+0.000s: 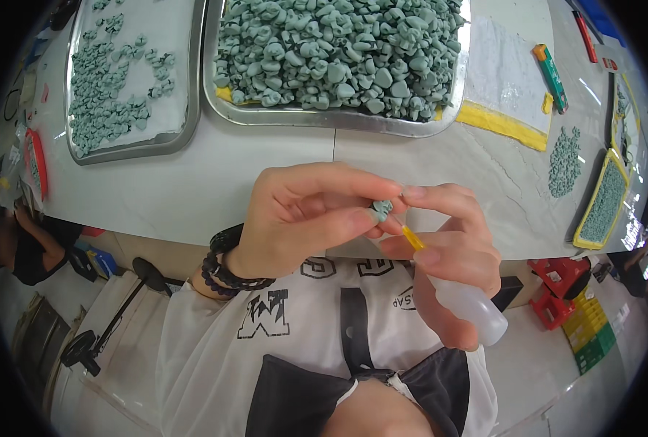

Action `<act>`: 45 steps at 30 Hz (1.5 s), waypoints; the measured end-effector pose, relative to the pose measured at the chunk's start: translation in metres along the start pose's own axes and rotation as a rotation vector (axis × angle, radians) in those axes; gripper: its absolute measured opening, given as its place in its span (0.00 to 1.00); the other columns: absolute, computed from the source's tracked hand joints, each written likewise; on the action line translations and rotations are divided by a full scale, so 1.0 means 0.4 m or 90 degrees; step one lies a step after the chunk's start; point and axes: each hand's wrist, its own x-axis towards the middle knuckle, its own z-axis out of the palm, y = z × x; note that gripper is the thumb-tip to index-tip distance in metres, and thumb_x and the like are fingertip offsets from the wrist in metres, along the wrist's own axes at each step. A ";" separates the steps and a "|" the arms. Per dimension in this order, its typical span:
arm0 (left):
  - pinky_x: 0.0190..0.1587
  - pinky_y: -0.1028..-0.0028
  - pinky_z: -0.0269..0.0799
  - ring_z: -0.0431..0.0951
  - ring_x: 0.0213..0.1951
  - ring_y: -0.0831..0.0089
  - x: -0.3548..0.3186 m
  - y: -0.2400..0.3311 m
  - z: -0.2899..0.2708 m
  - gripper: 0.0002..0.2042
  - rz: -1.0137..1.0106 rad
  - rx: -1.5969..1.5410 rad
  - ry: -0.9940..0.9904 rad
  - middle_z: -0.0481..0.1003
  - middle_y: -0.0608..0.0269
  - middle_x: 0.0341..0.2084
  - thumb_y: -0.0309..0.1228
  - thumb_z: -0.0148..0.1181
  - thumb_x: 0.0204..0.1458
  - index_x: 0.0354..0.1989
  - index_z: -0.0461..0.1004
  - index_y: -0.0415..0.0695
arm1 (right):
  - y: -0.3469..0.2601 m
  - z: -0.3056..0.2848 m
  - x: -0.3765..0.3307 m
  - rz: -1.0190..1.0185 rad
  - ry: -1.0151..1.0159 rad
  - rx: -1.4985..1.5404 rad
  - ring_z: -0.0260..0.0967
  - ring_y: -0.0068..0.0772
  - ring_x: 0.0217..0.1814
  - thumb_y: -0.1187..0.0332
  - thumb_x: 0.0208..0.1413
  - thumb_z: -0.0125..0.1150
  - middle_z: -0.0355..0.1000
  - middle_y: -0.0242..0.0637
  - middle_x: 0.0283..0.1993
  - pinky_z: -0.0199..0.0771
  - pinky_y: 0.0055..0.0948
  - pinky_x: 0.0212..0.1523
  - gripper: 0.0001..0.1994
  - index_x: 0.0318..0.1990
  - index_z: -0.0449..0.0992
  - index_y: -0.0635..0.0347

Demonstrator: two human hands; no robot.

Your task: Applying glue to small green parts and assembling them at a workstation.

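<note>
Letters [264, 315], big and dark, run over the front of the white shirt [207, 357], and we see a smaller dark mark [405, 300] near the right hand [455, 247]. On the table [280, 149], far over to the right, we see a long green and orange thing [552, 80] with pale print on its side, but the print is too small for us to make out. We find the little green piece [382, 210] at the tips of the left hand [302, 211], pinched between the thumb and the pointer finger. That hand is almost closed at the tips, with a round gap behind them. We see the right hand curled around a soft, clear bottle [484, 313], with its thumb by the yellow tip [413, 237]. The yellow tip points up at the green piece from just beside it, below and to the right; we cannot tell if its very end touches. The right pointer finger reaches over to the left fingertips. Past both hands, we see a big metal tray [338, 120] heaped with more green bits [338, 58], and next to it, on the left, another tray [138, 153] with fewer.
</note>
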 end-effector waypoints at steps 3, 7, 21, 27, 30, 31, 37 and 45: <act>0.44 0.73 0.72 0.75 0.42 0.70 0.001 -0.002 -0.001 0.13 -0.010 0.015 -0.005 0.73 0.50 0.40 0.16 0.46 0.53 0.47 0.66 0.30 | -0.003 0.004 0.000 0.008 0.000 -0.009 0.68 0.55 0.43 0.36 0.55 0.28 0.73 0.40 0.23 0.60 0.40 0.36 0.33 0.40 0.65 0.59; 0.44 0.73 0.72 0.75 0.42 0.71 -0.004 -0.004 0.000 0.13 -0.024 -0.007 0.009 0.73 0.50 0.40 0.16 0.46 0.53 0.48 0.66 0.30 | -0.004 0.004 0.001 0.016 -0.001 -0.024 0.68 0.53 0.43 0.37 0.56 0.28 0.73 0.40 0.23 0.58 0.40 0.37 0.32 0.39 0.65 0.59; 0.46 0.70 0.72 0.74 0.43 0.69 -0.004 -0.010 -0.001 0.13 -0.007 -0.066 0.007 0.72 0.50 0.42 0.15 0.47 0.51 0.47 0.65 0.30 | -0.012 -0.008 0.004 0.035 -0.025 -0.063 0.70 0.53 0.41 0.39 0.57 0.28 0.73 0.40 0.20 0.52 0.49 0.49 0.30 0.37 0.64 0.59; 0.46 0.70 0.72 0.74 0.44 0.67 -0.003 -0.013 -0.003 0.13 -0.012 -0.059 0.006 0.71 0.50 0.42 0.14 0.47 0.50 0.46 0.65 0.30 | -0.018 -0.009 0.004 0.058 -0.027 -0.063 0.71 0.53 0.41 0.40 0.58 0.27 0.73 0.40 0.20 0.47 0.51 0.53 0.29 0.37 0.64 0.59; 0.46 0.70 0.72 0.74 0.44 0.67 -0.003 -0.014 -0.003 0.13 -0.005 -0.049 0.007 0.71 0.49 0.42 0.14 0.47 0.50 0.46 0.65 0.30 | -0.018 -0.009 0.004 0.056 -0.028 -0.065 0.71 0.53 0.41 0.40 0.57 0.27 0.73 0.41 0.20 0.48 0.51 0.53 0.29 0.37 0.64 0.58; 0.46 0.70 0.72 0.74 0.44 0.66 -0.004 -0.014 -0.002 0.13 -0.007 -0.054 0.009 0.71 0.49 0.42 0.14 0.47 0.50 0.46 0.65 0.30 | -0.019 -0.010 0.004 0.058 -0.028 -0.065 0.71 0.54 0.41 0.40 0.57 0.27 0.73 0.41 0.20 0.48 0.52 0.53 0.29 0.37 0.64 0.58; 0.46 0.71 0.72 0.75 0.43 0.65 -0.004 -0.013 -0.005 0.13 0.008 -0.068 -0.004 0.72 0.49 0.42 0.13 0.46 0.50 0.46 0.65 0.30 | -0.019 -0.010 0.002 0.052 -0.012 -0.046 0.70 0.55 0.41 0.40 0.57 0.27 0.72 0.40 0.19 0.47 0.53 0.54 0.29 0.36 0.63 0.58; 0.46 0.71 0.72 0.75 0.44 0.65 -0.002 -0.016 -0.008 0.13 0.021 -0.059 -0.014 0.71 0.48 0.43 0.14 0.46 0.51 0.46 0.65 0.30 | -0.017 -0.014 -0.003 0.072 -0.032 -0.052 0.71 0.55 0.41 0.40 0.57 0.27 0.72 0.40 0.18 0.47 0.54 0.55 0.28 0.35 0.63 0.58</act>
